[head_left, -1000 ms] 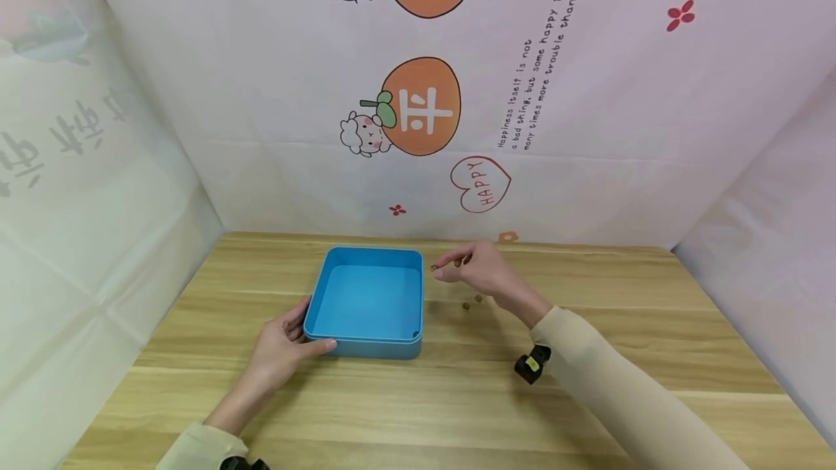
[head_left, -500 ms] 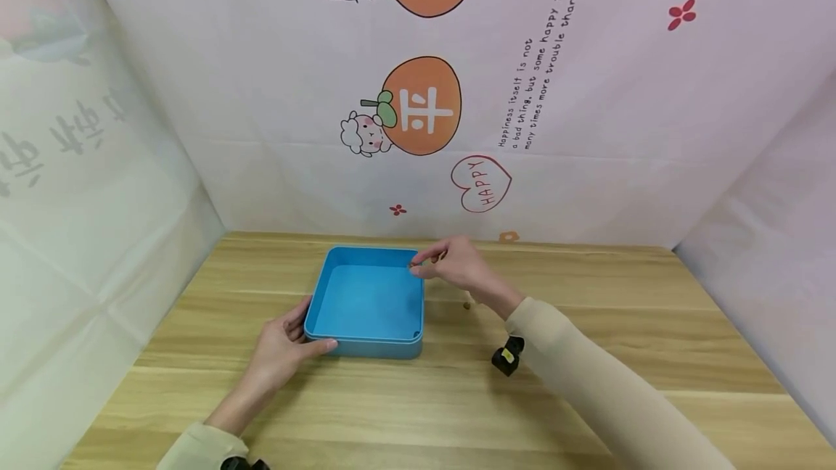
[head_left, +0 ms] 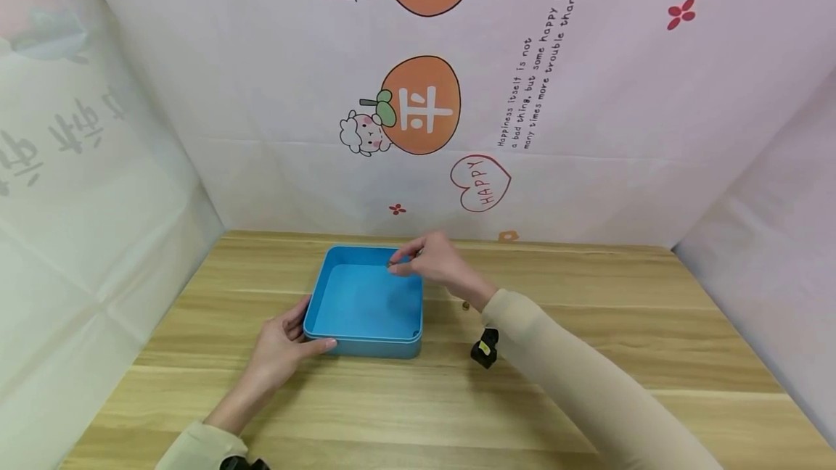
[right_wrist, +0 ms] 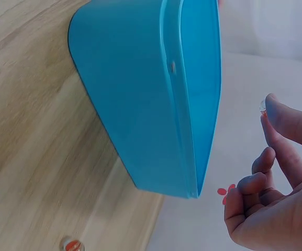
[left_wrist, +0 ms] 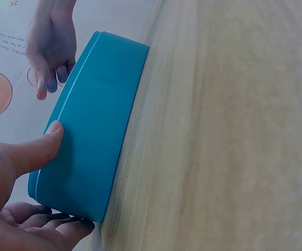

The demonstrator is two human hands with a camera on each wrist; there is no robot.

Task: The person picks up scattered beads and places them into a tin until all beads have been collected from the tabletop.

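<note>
A square blue plastic box (head_left: pixel 366 348), open at the top, stands on the wooden table. My left hand (head_left: pixel 277 350) grips its near left corner, thumb on the front wall and fingers round the side. Over the box's far right part, my right hand (head_left: pixel 440 263) pinches a small clear glass marble (right_wrist: pixel 263 108) between thumb and index finger; its other fingers are curled in. One small dark marble (head_left: pixel 416 334) lies inside the box at the near right corner. Right of the box, a clear marble with an orange swirl (right_wrist: pixel 72 244) lies on the table.
The wood-grain table (head_left: pixel 366 412) meets a white printed cloth (head_left: pixel 287 187) hanging behind it, with more cloth at both sides. My right sleeve (head_left: pixel 575 368) crosses the table's right half, with a black wrist camera (head_left: pixel 485 350) below the cuff.
My right hand has moved left with the pinched marble, from beside the box to over its inside. One table marble is now hidden by the right wrist. My left hand has not moved.
</note>
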